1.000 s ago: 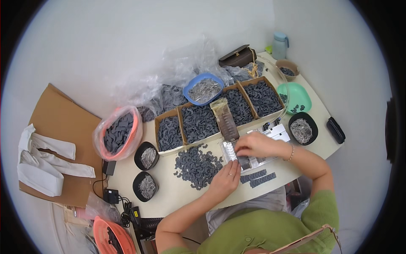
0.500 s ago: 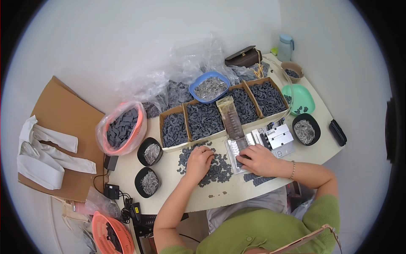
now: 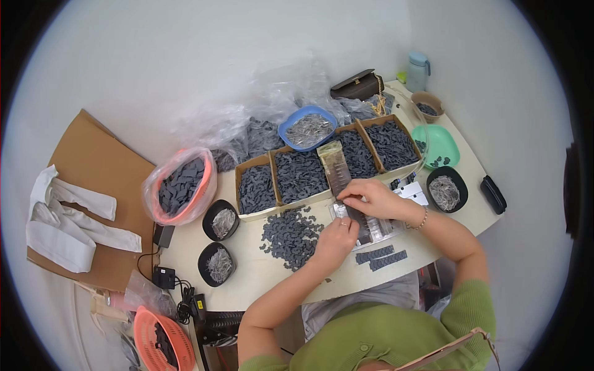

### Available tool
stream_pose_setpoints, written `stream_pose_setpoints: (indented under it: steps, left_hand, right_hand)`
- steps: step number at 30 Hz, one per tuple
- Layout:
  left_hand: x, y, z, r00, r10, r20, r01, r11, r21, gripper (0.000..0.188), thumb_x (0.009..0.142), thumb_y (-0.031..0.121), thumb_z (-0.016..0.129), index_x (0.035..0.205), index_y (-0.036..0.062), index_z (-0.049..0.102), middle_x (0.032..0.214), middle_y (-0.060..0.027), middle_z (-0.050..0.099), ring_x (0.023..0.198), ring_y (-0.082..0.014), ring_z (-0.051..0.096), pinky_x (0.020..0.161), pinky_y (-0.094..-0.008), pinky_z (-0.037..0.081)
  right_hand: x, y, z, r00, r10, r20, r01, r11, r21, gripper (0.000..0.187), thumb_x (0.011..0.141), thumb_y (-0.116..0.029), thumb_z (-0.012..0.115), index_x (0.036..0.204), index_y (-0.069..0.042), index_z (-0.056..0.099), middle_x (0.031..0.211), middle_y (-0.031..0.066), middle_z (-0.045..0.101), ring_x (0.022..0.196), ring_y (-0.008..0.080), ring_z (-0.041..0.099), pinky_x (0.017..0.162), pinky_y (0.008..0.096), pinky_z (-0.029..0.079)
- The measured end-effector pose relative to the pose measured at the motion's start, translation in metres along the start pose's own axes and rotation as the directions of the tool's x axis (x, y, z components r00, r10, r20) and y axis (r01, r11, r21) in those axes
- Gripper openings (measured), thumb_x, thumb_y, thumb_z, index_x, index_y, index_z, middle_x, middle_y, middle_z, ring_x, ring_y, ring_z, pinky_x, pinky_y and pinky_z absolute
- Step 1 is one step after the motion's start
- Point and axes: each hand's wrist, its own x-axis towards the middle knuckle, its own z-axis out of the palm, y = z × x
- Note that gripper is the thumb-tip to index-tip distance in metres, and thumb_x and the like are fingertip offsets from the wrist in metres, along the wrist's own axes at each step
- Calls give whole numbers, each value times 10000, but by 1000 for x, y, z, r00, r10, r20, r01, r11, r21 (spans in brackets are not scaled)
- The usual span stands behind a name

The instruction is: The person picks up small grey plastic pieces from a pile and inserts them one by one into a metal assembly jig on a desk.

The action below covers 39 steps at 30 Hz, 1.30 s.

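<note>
The left hand (image 3: 337, 242) and right hand (image 3: 373, 199) lean close together over the silvery fixture (image 3: 381, 229) on the worktop (image 3: 257, 281), beside loose grey pieces (image 3: 289, 238); I can't tell whether either grip is clamped on anything.

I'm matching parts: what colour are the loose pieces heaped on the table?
The loose pieces are dark grey, in the head view.

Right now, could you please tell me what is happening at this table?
A person in a green top works at a metal holder on the table. The left hand is at its left side, the right hand over its far end; what they hold is too small to see. A heap of loose grey pieces lies to the left, and grey strips lie nearer the person.
</note>
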Motion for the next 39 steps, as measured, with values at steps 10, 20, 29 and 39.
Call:
stream_pose_setpoints:
  steps: [10,20,29,39]
  left_hand:
    - [-16,13,1,998,-45,-35,44,999,-30,367,717,36,578,1066,-76,596,971,-164,551,899,-279,549,776,-364,489]
    - [-36,-8,-18,994,-74,-77,51,962,-269,319,716,-4,570,1027,-19,643,962,-141,607,900,-301,585,766,-395,481]
    - [-44,-57,-34,960,-270,70,276,954,-113,187,730,-12,671,911,35,661,844,-104,595,778,-284,588,705,-366,496]
    - [-12,-53,-26,896,-419,145,427,729,-534,115,832,2,631,939,42,629,798,-105,568,696,-236,594,647,-318,481]
  right_hand:
    - [59,27,66,879,-281,385,392,885,-250,242,726,-68,629,953,-90,710,932,123,677,891,302,660,766,396,529]
    - [58,17,64,852,-409,326,506,802,-316,105,783,-129,570,841,-51,611,832,100,621,832,283,643,703,394,526]
    - [-3,4,22,976,-150,159,199,910,-362,141,783,-139,635,869,-35,594,890,109,615,827,288,603,718,371,503]
    - [-47,-9,22,899,-396,188,430,712,-555,334,746,-106,579,1057,7,625,1125,102,624,1002,231,591,854,349,486]
